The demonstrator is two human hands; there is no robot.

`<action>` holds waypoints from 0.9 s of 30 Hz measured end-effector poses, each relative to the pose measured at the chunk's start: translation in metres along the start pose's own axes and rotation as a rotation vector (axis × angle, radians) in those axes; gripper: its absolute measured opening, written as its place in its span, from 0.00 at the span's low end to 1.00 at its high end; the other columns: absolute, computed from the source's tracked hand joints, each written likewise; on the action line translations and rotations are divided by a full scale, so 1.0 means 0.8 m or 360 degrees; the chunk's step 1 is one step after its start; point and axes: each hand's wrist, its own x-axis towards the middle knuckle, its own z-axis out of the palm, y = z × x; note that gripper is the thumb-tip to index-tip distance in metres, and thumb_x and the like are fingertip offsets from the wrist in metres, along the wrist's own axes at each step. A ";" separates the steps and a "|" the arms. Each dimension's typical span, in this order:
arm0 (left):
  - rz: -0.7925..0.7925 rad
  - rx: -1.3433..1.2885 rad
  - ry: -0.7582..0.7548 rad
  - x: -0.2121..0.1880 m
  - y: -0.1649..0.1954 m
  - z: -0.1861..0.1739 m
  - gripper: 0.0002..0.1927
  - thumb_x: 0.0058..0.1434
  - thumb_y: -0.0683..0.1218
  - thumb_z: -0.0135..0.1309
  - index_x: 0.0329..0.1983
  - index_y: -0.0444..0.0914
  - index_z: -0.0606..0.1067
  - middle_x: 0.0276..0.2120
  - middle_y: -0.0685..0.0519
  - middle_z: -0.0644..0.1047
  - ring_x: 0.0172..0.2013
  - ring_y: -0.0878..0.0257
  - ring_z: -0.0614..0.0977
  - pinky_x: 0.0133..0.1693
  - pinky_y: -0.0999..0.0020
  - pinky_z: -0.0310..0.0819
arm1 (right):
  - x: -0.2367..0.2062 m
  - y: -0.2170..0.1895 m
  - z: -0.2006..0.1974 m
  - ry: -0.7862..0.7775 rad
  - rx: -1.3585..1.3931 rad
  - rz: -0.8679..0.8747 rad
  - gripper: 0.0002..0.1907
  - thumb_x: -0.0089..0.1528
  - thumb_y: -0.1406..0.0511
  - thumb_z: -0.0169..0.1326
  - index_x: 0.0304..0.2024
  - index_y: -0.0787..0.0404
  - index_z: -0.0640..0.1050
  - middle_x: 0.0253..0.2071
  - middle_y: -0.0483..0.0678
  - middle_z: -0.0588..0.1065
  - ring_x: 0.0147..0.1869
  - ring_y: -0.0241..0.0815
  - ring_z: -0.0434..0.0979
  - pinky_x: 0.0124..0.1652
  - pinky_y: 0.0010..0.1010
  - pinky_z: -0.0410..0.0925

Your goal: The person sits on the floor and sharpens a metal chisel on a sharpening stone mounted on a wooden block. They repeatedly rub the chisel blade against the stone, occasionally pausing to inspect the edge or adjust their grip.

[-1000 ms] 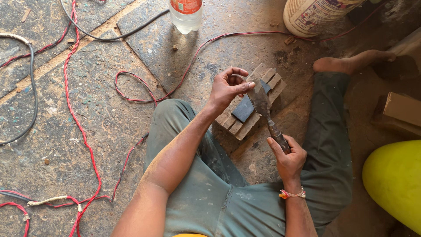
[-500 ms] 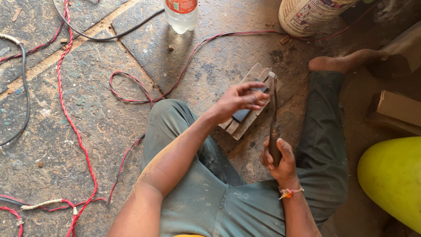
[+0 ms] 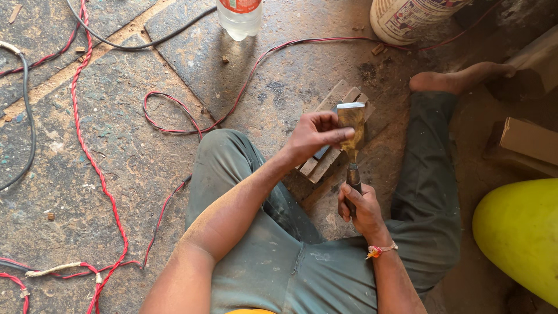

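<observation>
I sit on the floor with my legs apart. My right hand [image 3: 361, 208] grips the handle of a broad chisel [image 3: 351, 125] and holds it upright, blade end up. My left hand [image 3: 315, 136] pinches the flat blade near its edge with thumb and fingers. Under the blade, between my knees, lies a small slatted wooden block [image 3: 325, 160] with a dark grey stone on it, mostly hidden by my left hand.
Red wire [image 3: 93, 168] and black cable [image 3: 26, 116] loop over the stone floor at left. A clear plastic bottle [image 3: 239, 17] and a white bucket [image 3: 407, 20] stand at the top. A yellow rounded object [image 3: 520, 232] and a wood offcut [image 3: 529, 142] lie at right.
The chisel has been raised from lying on the block to upright. My left hand has shifted from the block to the blade.
</observation>
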 end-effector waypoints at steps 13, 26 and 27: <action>-0.0040 0.0012 0.0100 0.006 0.039 -0.033 0.15 0.58 0.50 0.69 0.31 0.34 0.79 0.27 0.54 0.80 0.26 0.69 0.80 0.28 0.72 0.76 | -0.001 -0.005 0.007 0.0043 -0.0468 0.0024 0.19 0.64 0.58 0.60 0.24 0.61 0.72 0.14 0.42 0.66 0.15 0.32 0.62 0.18 0.26 0.57; -0.0231 -0.0052 0.0093 0.004 0.043 -0.033 0.20 0.62 0.59 0.61 0.26 0.39 0.78 0.20 0.56 0.77 0.20 0.71 0.78 0.23 0.74 0.73 | -0.005 -0.007 0.004 0.0002 -0.0524 0.0098 0.20 0.63 0.57 0.60 0.24 0.61 0.72 0.14 0.43 0.67 0.14 0.32 0.63 0.17 0.26 0.58; -0.0210 -0.0176 0.0036 0.004 0.041 -0.034 0.20 0.62 0.58 0.62 0.28 0.37 0.79 0.22 0.55 0.78 0.22 0.70 0.79 0.25 0.73 0.76 | -0.005 -0.004 0.000 -0.0033 -0.0426 0.0097 0.19 0.63 0.56 0.60 0.24 0.62 0.73 0.14 0.44 0.67 0.14 0.33 0.63 0.17 0.26 0.59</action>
